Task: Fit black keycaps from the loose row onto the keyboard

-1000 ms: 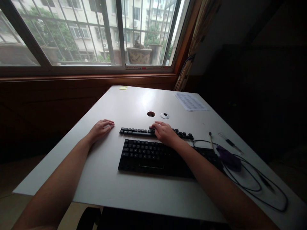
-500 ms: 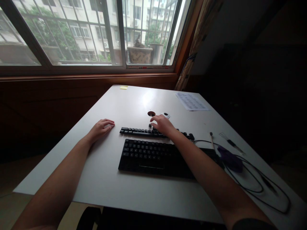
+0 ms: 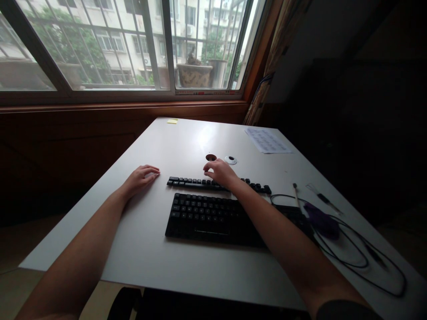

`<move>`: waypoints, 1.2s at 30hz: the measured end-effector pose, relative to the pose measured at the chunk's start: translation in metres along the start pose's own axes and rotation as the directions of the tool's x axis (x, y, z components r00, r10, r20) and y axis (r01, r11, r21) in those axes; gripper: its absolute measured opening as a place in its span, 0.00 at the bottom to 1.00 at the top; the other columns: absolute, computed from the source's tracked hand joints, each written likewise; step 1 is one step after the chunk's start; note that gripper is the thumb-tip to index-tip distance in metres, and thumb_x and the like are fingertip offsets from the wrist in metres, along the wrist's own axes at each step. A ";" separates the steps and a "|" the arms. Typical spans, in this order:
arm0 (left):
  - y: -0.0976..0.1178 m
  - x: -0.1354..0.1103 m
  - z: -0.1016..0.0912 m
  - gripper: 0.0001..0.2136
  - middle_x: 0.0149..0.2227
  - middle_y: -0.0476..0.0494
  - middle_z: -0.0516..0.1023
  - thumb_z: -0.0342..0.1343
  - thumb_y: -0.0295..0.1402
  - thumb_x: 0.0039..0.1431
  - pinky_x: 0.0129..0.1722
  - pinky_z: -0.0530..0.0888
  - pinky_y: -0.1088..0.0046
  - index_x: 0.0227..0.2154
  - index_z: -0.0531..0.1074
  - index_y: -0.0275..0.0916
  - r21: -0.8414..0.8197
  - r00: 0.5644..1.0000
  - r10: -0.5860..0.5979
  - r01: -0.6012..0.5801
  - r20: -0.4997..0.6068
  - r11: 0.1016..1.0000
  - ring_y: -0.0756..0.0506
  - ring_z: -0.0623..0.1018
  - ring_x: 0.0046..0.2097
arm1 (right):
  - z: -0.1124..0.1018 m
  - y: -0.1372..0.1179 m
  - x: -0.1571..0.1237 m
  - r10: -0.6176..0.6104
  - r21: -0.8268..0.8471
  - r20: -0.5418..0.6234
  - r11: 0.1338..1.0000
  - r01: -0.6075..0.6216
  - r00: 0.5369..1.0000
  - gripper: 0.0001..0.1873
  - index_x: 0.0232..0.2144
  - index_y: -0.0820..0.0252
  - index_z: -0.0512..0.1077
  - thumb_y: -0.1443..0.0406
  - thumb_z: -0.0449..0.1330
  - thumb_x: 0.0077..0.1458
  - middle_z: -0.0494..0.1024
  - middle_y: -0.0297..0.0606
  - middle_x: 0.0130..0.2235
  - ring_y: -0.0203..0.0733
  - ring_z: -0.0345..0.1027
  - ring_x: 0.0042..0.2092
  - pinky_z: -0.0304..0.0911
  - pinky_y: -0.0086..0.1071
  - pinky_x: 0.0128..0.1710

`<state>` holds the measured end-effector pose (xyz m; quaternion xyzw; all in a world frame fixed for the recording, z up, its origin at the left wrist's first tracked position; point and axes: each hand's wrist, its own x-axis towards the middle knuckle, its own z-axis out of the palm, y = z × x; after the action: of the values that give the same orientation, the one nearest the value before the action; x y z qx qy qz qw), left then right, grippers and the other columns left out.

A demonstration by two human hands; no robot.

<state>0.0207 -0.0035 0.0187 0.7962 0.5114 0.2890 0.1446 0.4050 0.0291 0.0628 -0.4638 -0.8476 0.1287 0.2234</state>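
My right hand (image 3: 220, 172) reaches over a row of loose black keycaps (image 3: 190, 181). Its thumb and fingers are pinched round a small dark keycap (image 3: 207, 171), mostly hidden by the fingertips. Just this side of the row lies a black keyboard (image 3: 200, 229), with keys in its upper part and a bare strip along its front where a thin bar shows. My right forearm covers part of the keyboard and of the keycap row. To the left, my left hand (image 3: 142, 178) rests on the white table (image 3: 140, 240), fingers stretched out, holding nothing.
Beyond my right hand are a round hole (image 3: 211, 157) in the table and a white ring-shaped cover (image 3: 231, 160). Printed sheets (image 3: 268, 141) and a yellow sticky note (image 3: 172, 121) lie farther back. At right are a brush (image 3: 296, 194), a wire tool (image 3: 325, 200), a purple cloth (image 3: 322, 221) and a looped cable (image 3: 396, 293).
My right hand has shifted slightly left, and its fingers have closed on the small keycap that stood behind the row. My left hand stays where it was.
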 end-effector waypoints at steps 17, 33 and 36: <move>0.001 -0.001 0.001 0.17 0.53 0.40 0.80 0.53 0.47 0.66 0.60 0.71 0.53 0.44 0.81 0.43 0.012 1.000 0.005 -0.005 0.002 1.000 0.37 0.76 0.55 | -0.051 -0.028 -0.138 0.185 0.610 0.053 0.772 -0.179 0.981 0.14 0.40 0.54 0.81 0.53 0.69 0.56 0.85 0.37 0.42 0.45 0.79 0.44 0.74 0.41 0.49; -0.001 -0.001 0.001 0.16 0.53 0.41 0.80 0.53 0.45 0.65 0.60 0.71 0.55 0.44 0.81 0.43 0.037 1.000 0.023 -0.023 0.001 0.999 0.37 0.76 0.55 | -0.016 -0.048 -0.200 -0.180 0.062 -0.237 0.978 0.200 0.955 0.08 0.44 0.55 0.77 0.70 0.62 0.65 0.82 0.39 0.43 0.44 0.76 0.44 0.75 0.39 0.47; -0.001 -0.001 0.002 0.16 0.53 0.41 0.80 0.53 0.44 0.65 0.60 0.71 0.54 0.44 0.81 0.43 0.038 1.000 0.024 -0.024 0.002 0.999 0.37 0.76 0.55 | -0.015 -0.050 -0.200 -0.228 0.005 -0.229 0.972 0.236 0.946 0.09 0.44 0.56 0.77 0.72 0.61 0.65 0.82 0.40 0.43 0.44 0.76 0.44 0.75 0.40 0.46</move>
<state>0.0204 -0.0037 0.0166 0.8052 0.5070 0.2804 0.1262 0.4702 -0.1666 0.0449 -0.3688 -0.8629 0.0614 0.3399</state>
